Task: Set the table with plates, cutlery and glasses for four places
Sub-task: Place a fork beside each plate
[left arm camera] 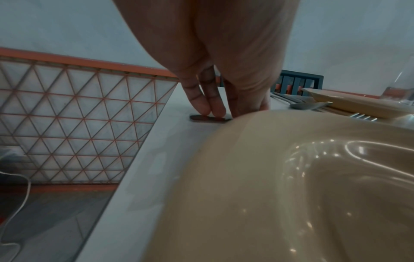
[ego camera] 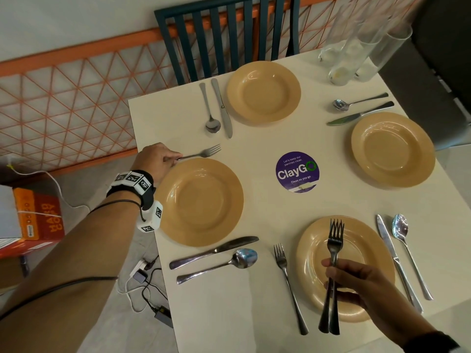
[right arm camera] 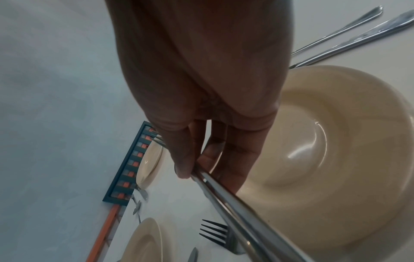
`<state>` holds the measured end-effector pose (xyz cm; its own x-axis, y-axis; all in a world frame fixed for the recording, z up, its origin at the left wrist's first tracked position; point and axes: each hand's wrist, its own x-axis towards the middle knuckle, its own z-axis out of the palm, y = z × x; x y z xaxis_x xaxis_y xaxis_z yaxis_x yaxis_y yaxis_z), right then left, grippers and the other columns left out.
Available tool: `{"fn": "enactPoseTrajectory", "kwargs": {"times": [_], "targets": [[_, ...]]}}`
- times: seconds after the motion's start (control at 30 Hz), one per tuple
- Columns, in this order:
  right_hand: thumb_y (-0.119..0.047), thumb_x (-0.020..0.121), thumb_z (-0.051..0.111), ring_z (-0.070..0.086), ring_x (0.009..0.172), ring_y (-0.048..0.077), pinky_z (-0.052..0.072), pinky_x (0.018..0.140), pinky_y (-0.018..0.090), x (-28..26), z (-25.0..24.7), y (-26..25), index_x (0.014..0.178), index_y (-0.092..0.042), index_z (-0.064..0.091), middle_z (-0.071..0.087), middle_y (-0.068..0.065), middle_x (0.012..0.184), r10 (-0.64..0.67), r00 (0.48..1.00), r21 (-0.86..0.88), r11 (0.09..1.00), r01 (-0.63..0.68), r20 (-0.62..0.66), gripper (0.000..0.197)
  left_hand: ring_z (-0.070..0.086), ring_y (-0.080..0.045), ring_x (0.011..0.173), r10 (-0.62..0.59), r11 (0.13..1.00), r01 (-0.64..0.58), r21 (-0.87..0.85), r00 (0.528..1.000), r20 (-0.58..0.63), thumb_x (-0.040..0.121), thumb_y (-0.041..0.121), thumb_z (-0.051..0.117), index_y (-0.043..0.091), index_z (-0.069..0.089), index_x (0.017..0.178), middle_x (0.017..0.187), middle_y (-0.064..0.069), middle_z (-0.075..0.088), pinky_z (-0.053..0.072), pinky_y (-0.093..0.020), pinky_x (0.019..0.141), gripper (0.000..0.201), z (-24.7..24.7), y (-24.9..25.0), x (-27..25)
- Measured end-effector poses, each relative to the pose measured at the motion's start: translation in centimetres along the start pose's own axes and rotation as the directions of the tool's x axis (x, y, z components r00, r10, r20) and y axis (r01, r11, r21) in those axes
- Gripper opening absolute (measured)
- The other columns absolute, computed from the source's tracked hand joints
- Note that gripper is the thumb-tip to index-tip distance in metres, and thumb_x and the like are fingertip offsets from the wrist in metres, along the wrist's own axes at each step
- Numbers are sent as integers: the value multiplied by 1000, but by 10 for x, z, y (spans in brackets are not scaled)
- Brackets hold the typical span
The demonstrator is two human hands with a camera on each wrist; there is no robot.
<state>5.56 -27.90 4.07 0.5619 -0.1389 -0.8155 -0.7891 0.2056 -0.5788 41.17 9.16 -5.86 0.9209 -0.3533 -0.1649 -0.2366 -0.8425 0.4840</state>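
Near edge of the white worktop (ego camera: 254, 301): right hand (ego camera: 356, 284) raised over the nearest plate (ego camera: 316, 253), fingers (right arm camera: 186, 159) curled and pinching two forks (ego camera: 334, 276) by the handles, tines pointing away. A third fork (ego camera: 289, 286) flat on the worktop just left of that plate; knife (ego camera: 397, 263) and spoon (ego camera: 407, 248) side by side on its right.

Left edge: second plate (ego camera: 201, 202), with another knife (ego camera: 214, 250) and spoon (ego camera: 219, 266) lying on its near side. Beyond it, left hand (ego camera: 155, 159) low on the worktop, fingertips (left arm camera: 215, 108) pressed down together on the handle end of a fourth fork (ego camera: 201, 155), thumb alongside; fork flat, tines toward the middle, just past the plate's rim.

Middle: round purple sticker (ego camera: 297, 171).

Right edge: third plate (ego camera: 392, 149), knife (ego camera: 360, 113) and spoon (ego camera: 356, 101) beyond it.

Far edge: fourth plate (ego camera: 263, 91), knife (ego camera: 222, 108) and spoon (ego camera: 209, 108) to its left, blue chair (ego camera: 224, 34) behind.

Far right corner: cluster of tall clear glasses (ego camera: 356, 47), upright, close together.
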Motion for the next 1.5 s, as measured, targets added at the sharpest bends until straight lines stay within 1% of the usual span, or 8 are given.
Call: {"fn": "enactPoseTrajectory", "kwargs": {"times": [0.17, 0.43, 0.63, 0.77, 0.93, 1.07, 1.27, 1.5], "targets": [[-63, 22, 93, 74, 87, 32, 60, 64, 28, 2, -4, 4, 96, -18, 81, 74, 20, 91, -35, 999, -8, 999, 35, 30, 87, 62, -15, 85, -51, 999, 51, 6, 999, -12, 90, 17, 67, 26, 77, 102, 97, 0, 68, 45, -26, 73, 18, -1, 0, -2], [-63, 19, 93, 74, 86, 31, 60, 63, 27, 4, -7, 4, 94, -17, 81, 74, 20, 91, -39, 999, -2, 999, 39, 37, 89, 58, -19, 88, -104, 994, 102, -39, 994, -42, 89, 17, 69, 23, 74, 110, 99, -5, 66, 50, -33, 81, 23, -11, -3, -11], [-29, 68, 80, 73, 87, 33, 60, 63, 27, 2, -8, 3, 98, -14, 80, 72, 25, 97, -39, 998, 36, 999, 38, 45, 34, 59, -17, 88, -232, 966, 191, -171, 937, -260, 92, 12, 62, 18, 72, 114, 99, 1, 67, 48, -30, 85, 25, -23, -1, -47], [-16, 82, 67, 73, 86, 31, 60, 66, 29, 2, -4, 5, 101, -12, 79, 72, 23, 95, -42, 998, 33, 999, 40, 41, 23, 65, -14, 91, -365, 904, 247, -349, 871, -328, 94, 18, 62, 20, 71, 113, 107, 1, 70, 52, -28, 87, 21, -15, 30, -94], [-17, 82, 68, 71, 89, 33, 60, 75, 36, -2, -1, 6, 101, -12, 79, 73, 19, 94, -87, 994, 24, 996, 85, 67, 23, 63, 2, 84, -289, 853, 171, -492, 941, -175, 91, 13, 66, 17, 73, 108, 101, 7, 71, 45, -7, 79, 19, 25, 123, -176], [-21, 82, 69, 69, 88, 30, 58, 81, 39, -8, -8, 9, 103, -13, 78, 73, 15, 94, -119, 987, 32, 993, 116, 105, 24, 67, -2, 87, -68, 802, 83, -592, 997, 48, 89, 12, 69, 18, 77, 103, 95, 10, 73, 48, -11, 79, 17, 71, 205, -233], [-15, 91, 65, 69, 78, 20, 57, 69, 27, -23, -40, 20, 101, -4, 75, 70, 11, 84, -181, 978, 122, 978, 167, 107, 18, 67, 0, 92, 68, 736, 261, -624, 890, 452, 91, 34, 66, 25, 72, 112, 100, 9, 73, 53, -18, 86, 24, 108, 306, -266], [-11, 91, 66, 69, 71, 17, 55, 61, 22, -44, -109, 42, 97, 1, 73, 68, 11, 79, -247, 965, 257, 941, 219, 84, 15, 70, -10, 86, 34, 776, 252, -578, 898, 438, 90, 23, 68, 17, 72, 104, 93, 1, 73, 60, -30, 79, 16, 133, 394, -282]]}}
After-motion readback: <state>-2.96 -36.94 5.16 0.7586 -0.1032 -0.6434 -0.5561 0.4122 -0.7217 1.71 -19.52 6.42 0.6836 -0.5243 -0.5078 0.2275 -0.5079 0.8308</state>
